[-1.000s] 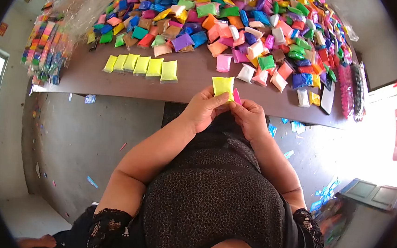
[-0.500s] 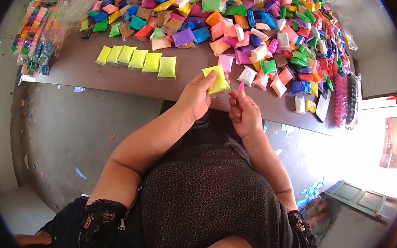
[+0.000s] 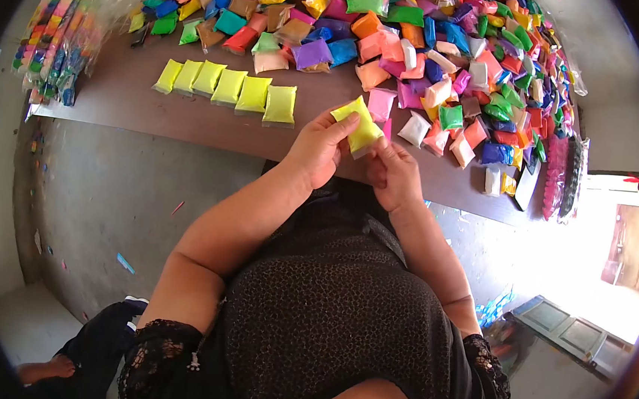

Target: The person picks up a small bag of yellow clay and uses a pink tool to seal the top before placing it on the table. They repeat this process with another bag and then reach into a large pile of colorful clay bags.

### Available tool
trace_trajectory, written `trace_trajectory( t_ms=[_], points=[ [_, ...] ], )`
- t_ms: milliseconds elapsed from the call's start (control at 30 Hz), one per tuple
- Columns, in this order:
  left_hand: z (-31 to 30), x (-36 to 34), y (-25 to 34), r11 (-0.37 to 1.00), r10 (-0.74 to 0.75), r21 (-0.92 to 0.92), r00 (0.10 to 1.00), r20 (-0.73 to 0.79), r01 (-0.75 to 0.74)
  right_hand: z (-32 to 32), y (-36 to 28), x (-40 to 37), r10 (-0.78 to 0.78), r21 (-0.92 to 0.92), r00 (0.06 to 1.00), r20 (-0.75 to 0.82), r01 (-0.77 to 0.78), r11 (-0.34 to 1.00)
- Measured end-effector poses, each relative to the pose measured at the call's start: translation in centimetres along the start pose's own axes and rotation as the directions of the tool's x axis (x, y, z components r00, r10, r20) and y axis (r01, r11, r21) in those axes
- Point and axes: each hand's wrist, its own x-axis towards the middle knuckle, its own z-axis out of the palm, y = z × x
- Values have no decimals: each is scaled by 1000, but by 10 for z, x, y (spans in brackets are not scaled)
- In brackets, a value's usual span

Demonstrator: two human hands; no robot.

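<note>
A yellow packet (image 3: pixel 361 130) is gripped by my left hand (image 3: pixel 322 149), thumb on top, above the table's front edge. The fingers of my right hand (image 3: pixel 395 174) are closed on the packet's lower right corner. Several similar yellow packets (image 3: pixel 253 94) lie in a row on the table to the left. Just beyond the held packet is a pink packet (image 3: pixel 380 105), and a white packet (image 3: pixel 414 129) sits to its right. Part of a bright pink piece shows behind the held packet.
A large pile of coloured packets (image 3: pixel 423 28) covers the back of the brown table (image 3: pixel 146 114). Bundled colourful strips (image 3: pixel 58 36) lie at the left end. On the right are a phone-like flat object (image 3: pixel 527 187) and pink packaging (image 3: pixel 555 177). Another person's leg (image 3: pixel 90 350) shows at lower left.
My right hand has moved up to the yellow packet and now pinches its corner; the pink piece seen at its fingertips before is no longer there. The view has shifted slightly.
</note>
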Motion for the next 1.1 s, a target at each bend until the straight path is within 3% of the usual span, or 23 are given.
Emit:
trace_trajectory(
  t_ms=[100,167,300,367,467,567,667,800,867,967,1100],
  points=[
    [1,1,1,996,71,-44,997,-40,-73,10,13,-1,12,-122,997,81,-2,993],
    [4,-3,2,990,100,-92,990,-102,-109,13,16,2,8,-116,999,51,-2,993],
    [-8,-3,5,983,60,-170,997,-39,-66,22,22,9,-3,-106,1000,1,3,994],
    [-11,-4,5,995,97,-19,995,-37,-98,25,27,10,-13,-120,1000,-23,10,993],
    [-23,-3,10,996,88,-28,995,-38,-89,28,27,7,-11,-177,1000,10,13,984],
    [-35,-8,23,999,49,-16,998,27,-49,31,19,9,-118,-167,988,-103,99,981],
    [-41,-17,28,999,-44,31,999,20,44,26,20,17,-101,-299,995,22,103,949],
    [-52,-20,34,993,-62,102,998,30,59,32,25,22,-93,-411,995,26,96,906],
    [-50,-21,35,989,-32,140,999,-28,36,32,24,23,-111,-637,994,-11,78,767],
    [-48,-20,36,997,-13,73,998,-62,18,27,20,24,-4,-543,1000,23,16,839],
    [-51,-16,28,994,63,93,997,-50,-58,30,19,21,6,-544,999,41,18,839]
  ],
)
